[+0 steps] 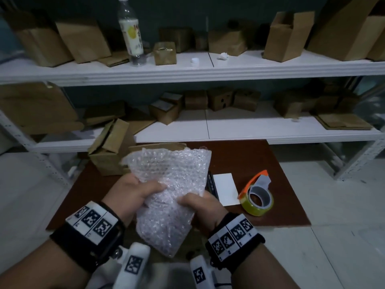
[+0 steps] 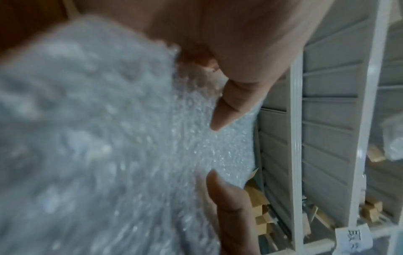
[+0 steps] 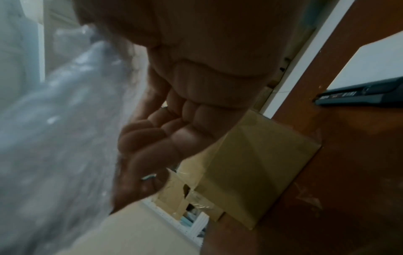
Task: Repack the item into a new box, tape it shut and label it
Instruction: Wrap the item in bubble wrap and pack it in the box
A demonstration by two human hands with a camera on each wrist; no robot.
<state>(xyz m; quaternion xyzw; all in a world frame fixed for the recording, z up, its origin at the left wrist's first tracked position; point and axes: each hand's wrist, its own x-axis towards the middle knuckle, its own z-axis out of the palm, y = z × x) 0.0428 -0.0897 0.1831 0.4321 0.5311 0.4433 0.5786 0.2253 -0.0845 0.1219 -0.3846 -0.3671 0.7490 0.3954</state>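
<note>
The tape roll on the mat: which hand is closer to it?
Right. The right hand grips the bubble wrap just left of the tape roll; the left hand grips farther left.

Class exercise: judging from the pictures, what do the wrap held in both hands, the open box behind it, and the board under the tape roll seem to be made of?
Wrap: clear plastic bubble film, glossy, with rows of small air pockets.
Open box: brown corrugated cardboard, matt, with creased flaps.
Board: reddish-brown, smooth and dull; probably hardboard or laminated wood, the pictures leave it open.
Tape roll: shiny yellowish plastic tape, in an orange dispenser.

Probably a packing storeroom: white shelving [image 1: 187, 69] stacked with cardboard boxes [image 1: 288, 36].
</note>
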